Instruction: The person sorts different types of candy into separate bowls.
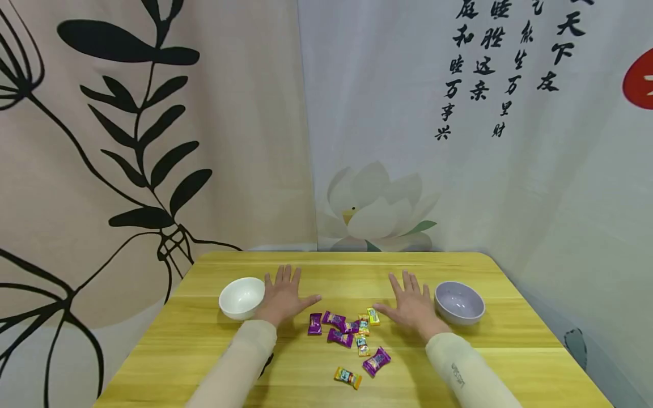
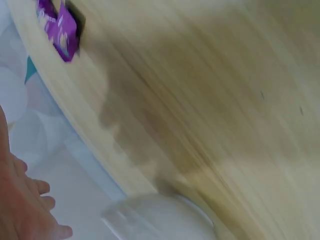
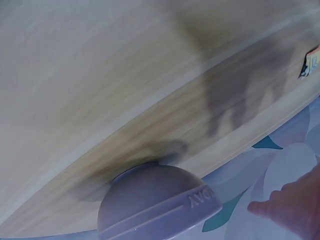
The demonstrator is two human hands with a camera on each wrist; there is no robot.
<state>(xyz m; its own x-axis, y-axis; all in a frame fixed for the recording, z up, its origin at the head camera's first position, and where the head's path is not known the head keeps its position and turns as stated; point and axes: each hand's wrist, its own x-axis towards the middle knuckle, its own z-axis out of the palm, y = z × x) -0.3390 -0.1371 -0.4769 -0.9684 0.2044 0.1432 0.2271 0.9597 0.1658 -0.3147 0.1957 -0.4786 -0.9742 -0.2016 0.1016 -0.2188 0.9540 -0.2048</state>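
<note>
Both hands hover over the wooden table with fingers spread and nothing held. My left hand (image 1: 282, 300) is beside a white bowl (image 1: 242, 298), overlapping its right rim in the head view. Inward of a grey-purple bowl (image 1: 459, 303) is my right hand (image 1: 412, 309). Between the hands lies a loose group of wrapped candies: several purple ones, such as a purple candy (image 1: 339, 338), and several yellow ones, such as a yellow candy (image 1: 348, 377). The left wrist view shows the white bowl (image 2: 160, 220) and purple candies (image 2: 62, 30); the right wrist view shows the grey-purple bowl (image 3: 155, 202).
The wooden table (image 1: 204, 351) has rounded far corners and ends close to a hanging cloth backdrop (image 1: 255, 141) printed with plants and writing. A small dark object (image 1: 266, 364) shows beside the left sleeve.
</note>
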